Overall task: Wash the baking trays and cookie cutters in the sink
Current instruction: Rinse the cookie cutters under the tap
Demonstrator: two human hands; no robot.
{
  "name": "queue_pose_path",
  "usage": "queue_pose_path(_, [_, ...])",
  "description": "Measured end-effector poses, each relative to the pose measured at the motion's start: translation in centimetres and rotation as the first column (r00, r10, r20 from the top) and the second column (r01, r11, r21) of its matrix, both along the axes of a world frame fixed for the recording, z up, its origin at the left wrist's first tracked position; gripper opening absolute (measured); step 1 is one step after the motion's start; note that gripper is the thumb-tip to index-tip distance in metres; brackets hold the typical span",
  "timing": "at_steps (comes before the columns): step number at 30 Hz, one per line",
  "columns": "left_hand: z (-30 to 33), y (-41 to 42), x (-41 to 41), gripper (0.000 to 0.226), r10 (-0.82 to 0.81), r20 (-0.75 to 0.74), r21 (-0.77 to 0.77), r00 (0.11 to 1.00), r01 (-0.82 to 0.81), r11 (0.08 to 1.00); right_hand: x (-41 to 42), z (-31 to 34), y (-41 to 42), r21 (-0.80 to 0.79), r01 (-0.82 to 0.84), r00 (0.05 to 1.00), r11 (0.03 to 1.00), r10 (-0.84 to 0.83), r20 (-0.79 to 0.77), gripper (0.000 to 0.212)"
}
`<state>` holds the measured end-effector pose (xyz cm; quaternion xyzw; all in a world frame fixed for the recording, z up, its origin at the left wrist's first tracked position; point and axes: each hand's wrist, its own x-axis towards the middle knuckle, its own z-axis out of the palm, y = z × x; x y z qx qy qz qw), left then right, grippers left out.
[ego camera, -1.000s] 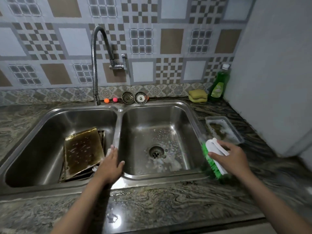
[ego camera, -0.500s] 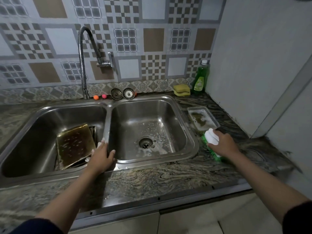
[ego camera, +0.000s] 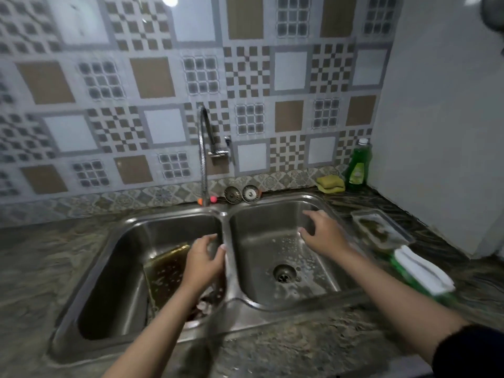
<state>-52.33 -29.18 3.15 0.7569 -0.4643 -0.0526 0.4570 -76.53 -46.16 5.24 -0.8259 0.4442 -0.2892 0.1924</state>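
Left hand loosely curled over the sink divider — empty. Right hand spread, empty; baking tray in left basin.

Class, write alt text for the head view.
A person's left hand and right hand reach, empty, over a steel double sink; a greasy baking tray leans in the left basin. A green scrub brush lies on the counter.

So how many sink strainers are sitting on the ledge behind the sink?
2. One strainer stands just right of the tap; the other strainer is beside it, further right. None seem hidden.
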Motion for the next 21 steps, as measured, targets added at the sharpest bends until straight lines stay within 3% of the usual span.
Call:
queue_pose_path(7, [5.0,-2.3,5.7,0.029,-0.023,0.043,-0.149,0.999,0.029,0.988,13.8,4.3,-1.4,0.036,-0.064,0.98,0.997,0.056,0.192,0.044])
queue_pose_path(12, [7.3,-5.9,8.7,0.017,-0.042,-0.062,-0.189,0.997,0.03,0.981,20.6,8.0,-6.8,0.062,-0.078,0.961,0.995,0.059,0.269,0.042])
queue_pose_path(21, [8.0,-10.3,11.1,0.023,-0.065,-0.246,-0.164,0.967,0.025,0.986,28.9,11.3,-17.0,0.139,-0.148,0.935,0.979,0.093,0.341,0.035])
